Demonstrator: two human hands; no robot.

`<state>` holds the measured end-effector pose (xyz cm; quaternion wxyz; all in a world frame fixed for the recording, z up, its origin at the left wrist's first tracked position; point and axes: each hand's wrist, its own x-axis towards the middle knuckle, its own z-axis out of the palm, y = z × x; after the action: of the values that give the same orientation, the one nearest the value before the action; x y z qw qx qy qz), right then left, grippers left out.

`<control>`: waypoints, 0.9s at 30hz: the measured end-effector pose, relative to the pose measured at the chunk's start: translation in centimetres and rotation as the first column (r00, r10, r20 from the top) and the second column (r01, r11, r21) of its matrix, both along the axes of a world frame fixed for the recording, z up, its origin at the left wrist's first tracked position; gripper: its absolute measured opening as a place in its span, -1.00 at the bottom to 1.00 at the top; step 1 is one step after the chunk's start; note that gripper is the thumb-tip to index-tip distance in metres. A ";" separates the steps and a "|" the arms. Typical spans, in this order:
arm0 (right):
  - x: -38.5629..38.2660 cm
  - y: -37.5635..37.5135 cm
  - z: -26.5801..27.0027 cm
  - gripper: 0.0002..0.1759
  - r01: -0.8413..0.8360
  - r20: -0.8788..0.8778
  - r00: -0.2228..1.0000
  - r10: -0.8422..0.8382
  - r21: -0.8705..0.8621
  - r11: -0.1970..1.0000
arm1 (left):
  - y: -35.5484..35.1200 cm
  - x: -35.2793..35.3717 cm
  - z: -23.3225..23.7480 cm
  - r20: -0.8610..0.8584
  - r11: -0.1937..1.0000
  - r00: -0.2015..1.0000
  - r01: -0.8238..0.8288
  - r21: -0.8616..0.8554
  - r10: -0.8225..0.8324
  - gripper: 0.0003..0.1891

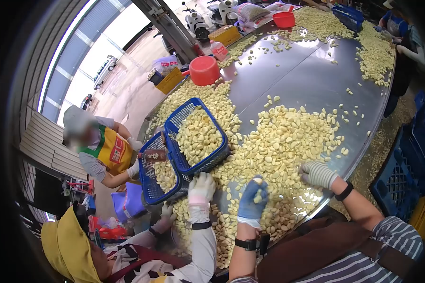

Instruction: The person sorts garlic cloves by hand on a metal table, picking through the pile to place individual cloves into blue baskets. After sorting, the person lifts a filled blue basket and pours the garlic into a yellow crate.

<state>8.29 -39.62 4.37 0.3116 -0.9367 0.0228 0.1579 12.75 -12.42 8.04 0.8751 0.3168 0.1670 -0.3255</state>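
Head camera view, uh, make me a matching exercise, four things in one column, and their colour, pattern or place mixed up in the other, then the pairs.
1. Wearer's left hand
2. Wearer's right hand
3. Pale cloves
4. Bucket hat at lower left

A. Yellow
B. Gloved in stripes
C. Heaped on the shiny table
D. Gloved in blue

Pairs: 1-D, 2-B, 3-C, 4-A

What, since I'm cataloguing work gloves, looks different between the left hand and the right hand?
The left hand wears a blue glove; the right hand wears a striped glove. The left hand appears curled around pale pieces; the right hand lies at the edge of the heap, grip unclear. Both wear dark wristbands.
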 end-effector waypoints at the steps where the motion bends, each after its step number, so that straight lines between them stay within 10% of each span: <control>1: 0.0 0.0 0.5 -0.71 -0.007 0.001 1.000 0.007 0.002 1.000 | 0.5 1.5 2.0 0.050 0.984 0.996 -0.067 -0.163 0.076 -0.76; 5: -1.2 -0.6 1.5 -0.71 0.082 -0.048 0.996 -0.078 0.101 0.991 | 7.4 9.4 5.4 0.313 0.788 0.832 -0.218 -0.576 0.459 -0.70; 8: -1.0 -1.3 -0.1 -0.68 0.111 0.010 0.993 -0.114 0.147 0.983 | 7.8 8.8 2.4 0.241 0.851 0.833 -0.415 -0.323 0.498 -0.66; 12: -1.7 -0.2 1.6 -0.65 0.398 -0.251 0.916 -0.312 0.654 0.644 | 0.2 1.0 -2.5 0.096 0.992 0.995 -0.027 0.120 0.016 -0.61; 15: -2.2 -0.5 -0.7 -0.69 0.415 -0.353 0.892 -0.284 0.888 0.200 | -3.1 -1.7 -8.3 -0.109 0.979 0.973 0.203 -0.013 -0.203 -0.65; 17: -2.7 -0.6 -1.2 -0.69 0.396 -0.339 0.894 -0.294 0.903 0.163 | -4.2 -2.2 -9.5 -0.091 0.954 0.950 0.296 -0.045 -0.299 -0.61; 27: -4.9 0.7 1.6 -0.77 0.383 -0.176 0.916 -0.360 0.651 0.655 | -8.4 -3.4 -8.2 -0.080 0.858 0.859 0.510 0.057 -0.506 -0.62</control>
<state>3.40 -38.90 5.98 0.6538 -0.7324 0.1597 0.1028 9.36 -20.82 -0.17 0.7400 0.3723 0.1170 -0.5479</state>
